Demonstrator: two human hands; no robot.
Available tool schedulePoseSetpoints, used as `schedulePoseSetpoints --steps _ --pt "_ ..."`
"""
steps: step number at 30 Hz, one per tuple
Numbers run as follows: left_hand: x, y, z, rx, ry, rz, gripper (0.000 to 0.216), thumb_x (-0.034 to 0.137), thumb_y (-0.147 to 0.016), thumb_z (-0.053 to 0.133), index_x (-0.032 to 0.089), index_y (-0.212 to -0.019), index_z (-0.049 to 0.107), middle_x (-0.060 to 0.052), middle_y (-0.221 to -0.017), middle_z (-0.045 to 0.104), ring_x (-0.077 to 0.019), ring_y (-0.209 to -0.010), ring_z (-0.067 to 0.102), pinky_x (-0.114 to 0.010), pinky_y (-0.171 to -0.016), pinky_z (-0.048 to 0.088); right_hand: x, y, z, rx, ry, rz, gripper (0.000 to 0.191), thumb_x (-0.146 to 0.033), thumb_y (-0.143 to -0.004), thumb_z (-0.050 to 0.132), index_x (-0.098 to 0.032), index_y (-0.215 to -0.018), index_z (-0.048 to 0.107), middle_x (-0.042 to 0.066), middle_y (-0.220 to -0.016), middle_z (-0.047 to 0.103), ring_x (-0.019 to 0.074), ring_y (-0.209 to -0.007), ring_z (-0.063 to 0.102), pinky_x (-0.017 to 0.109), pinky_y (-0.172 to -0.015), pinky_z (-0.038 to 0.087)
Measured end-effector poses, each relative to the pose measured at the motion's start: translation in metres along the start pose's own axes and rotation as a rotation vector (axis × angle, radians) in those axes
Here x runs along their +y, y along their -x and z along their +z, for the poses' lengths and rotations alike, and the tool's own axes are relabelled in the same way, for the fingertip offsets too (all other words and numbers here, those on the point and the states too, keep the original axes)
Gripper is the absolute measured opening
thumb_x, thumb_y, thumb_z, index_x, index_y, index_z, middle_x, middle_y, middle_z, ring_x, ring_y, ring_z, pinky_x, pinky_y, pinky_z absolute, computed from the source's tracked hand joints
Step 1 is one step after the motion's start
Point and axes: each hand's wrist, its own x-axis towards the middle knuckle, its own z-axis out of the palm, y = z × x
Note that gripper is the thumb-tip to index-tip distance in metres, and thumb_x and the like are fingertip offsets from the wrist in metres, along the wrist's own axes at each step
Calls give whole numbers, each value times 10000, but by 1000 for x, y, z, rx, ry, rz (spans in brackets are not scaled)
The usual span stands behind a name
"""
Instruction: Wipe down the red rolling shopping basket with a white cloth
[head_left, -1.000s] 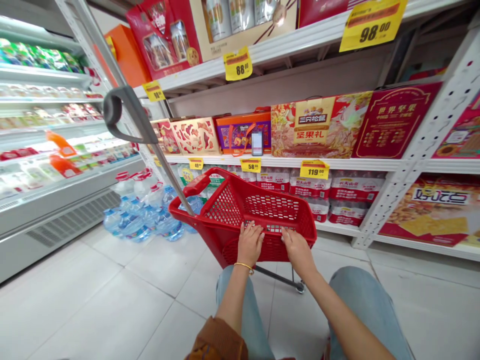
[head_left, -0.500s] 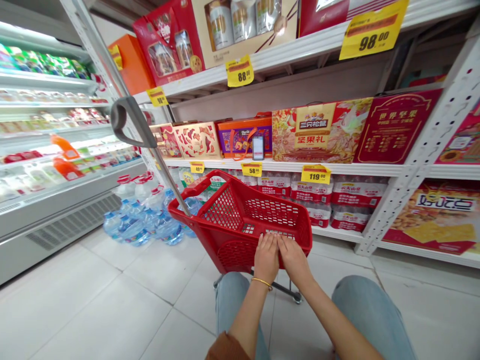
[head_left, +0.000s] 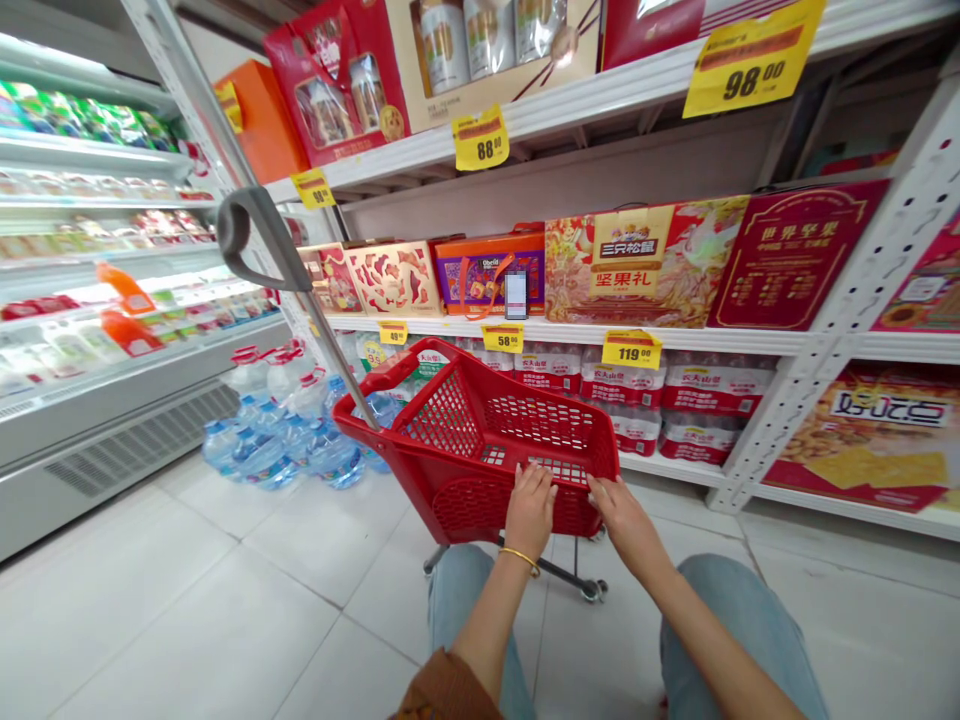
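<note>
A red plastic shopping cart [head_left: 465, 480] with perforated sides stands in front of my knees, its basket holding nothing visible. My left hand [head_left: 531, 512] rests over the near rim, fingers bent onto the edge. A gold bangle [head_left: 520, 560] circles that wrist. My right hand [head_left: 624, 520] grips the same rim near its right corner, a short way from the left hand. The cart's metal pole with a grey loop handle [head_left: 264, 240] rises tilted at the left.
Boxed nut gifts [head_left: 643, 265] line the middle shelf, where a phone [head_left: 516, 296] leans upright. Packs of bottled water [head_left: 622, 380] sit on the bottom shelf. Large water bottles [head_left: 259, 450] stand on the floor at left, beside a refrigerated display [head_left: 150, 420].
My right hand has moved right along the rim, away from the left hand; they were together before. The cart has shifted slightly left.
</note>
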Motion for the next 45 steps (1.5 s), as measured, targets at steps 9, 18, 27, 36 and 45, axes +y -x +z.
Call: schedulePoseSetpoints --steps 9,18,27,36,45 --pt "4 -1 0 12 7 -26 306 151 -935 382 162 -1163 586 -91 -1167 656 -232 -1244 504 -583 -1095 330 -9 -6 19 -2 21 72 457 -35 -868 356 -112 -1307 456 169 -1104 624 245 -1036 586 468 -934 475" --pt "-2 -2 -1 -7 27 -28 349 125 -914 378 166 -1201 573 -99 -1183 650 -235 -1242 505 -585 -1097 327 -43 -39 33 -60 -29 -8 465 -1 -830 372 -74 -1268 512 194 -1201 604 251 -1138 553 486 -999 438" --pt "-9 0 -7 -39 36 9 319 170 -931 375 180 -1184 569 -92 -1181 642 -232 -1251 489 -576 -1101 327 -34 -36 16 -83 25 -63 411 -50 -881 407 -107 -1278 498 183 -1142 631 248 -1015 609 414 -838 537" --pt "-9 -2 -8 -29 66 -3 288 179 -929 396 174 -1149 581 -87 -1166 646 -223 -1237 501 -559 -1110 318 -4 -15 4 -79 -15 -59 368 -140 -917 439 -137 -1281 499 159 -1120 641 233 -1022 618 455 -921 504" --pt "-10 0 -9 -31 103 -5 283 187 -925 410 164 -1156 573 -91 -1197 637 -230 -1252 488 -569 -1119 300 19 2 1 -75 -199 -46 447 -69 -893 401 -151 -1328 458 145 -1104 635 209 -1021 605 421 -911 508"
